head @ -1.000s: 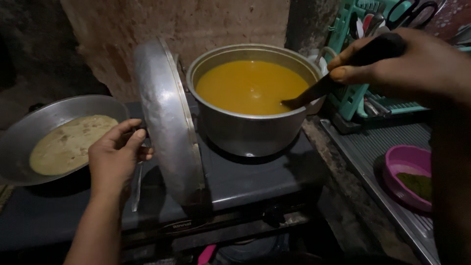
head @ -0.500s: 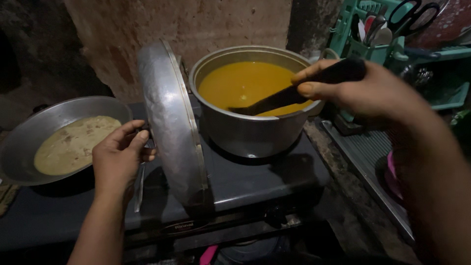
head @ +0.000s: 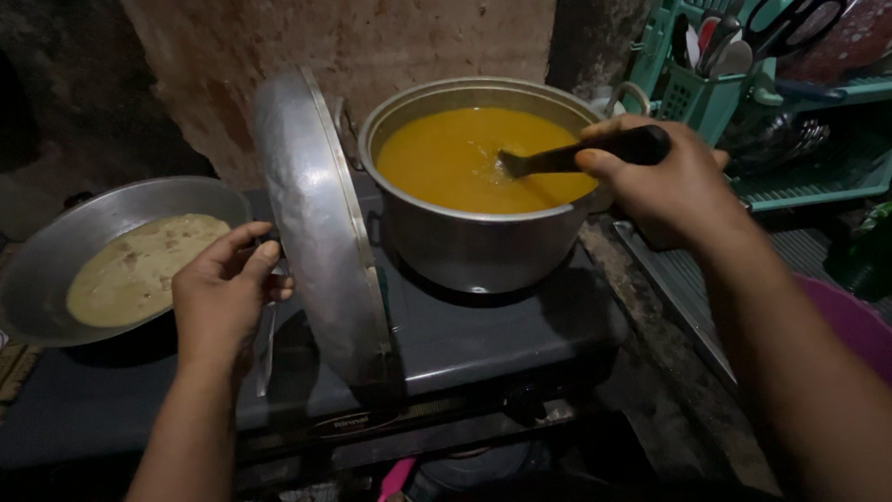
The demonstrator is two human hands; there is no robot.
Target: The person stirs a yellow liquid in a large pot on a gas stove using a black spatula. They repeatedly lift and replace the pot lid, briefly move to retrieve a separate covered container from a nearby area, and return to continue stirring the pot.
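Note:
A big metal pot (head: pixel 483 246) full of orange-yellow soup (head: pixel 455 158) stands on the right burner of a dark stove (head: pixel 483 339). My right hand (head: pixel 669 181) grips the black handle of a ladle (head: pixel 576 156) whose end dips into the soup. My left hand (head: pixel 228 293) holds the pot's metal lid (head: pixel 321 228) on edge, upright, resting on the stove just left of the pot.
A wide metal pan (head: pixel 56 256) with a pale greenish batter (head: pixel 139 270) sits on the left burner. A teal rack (head: pixel 743 84) with utensils stands at the back right. A pink basin (head: pixel 850 321) is at the right edge. A rough wall rises behind.
My right hand has moved left with the ladle, from above the pot's right rim to over the pot, and the ladle's end has gone into the soup. The left hand and lid stayed put.

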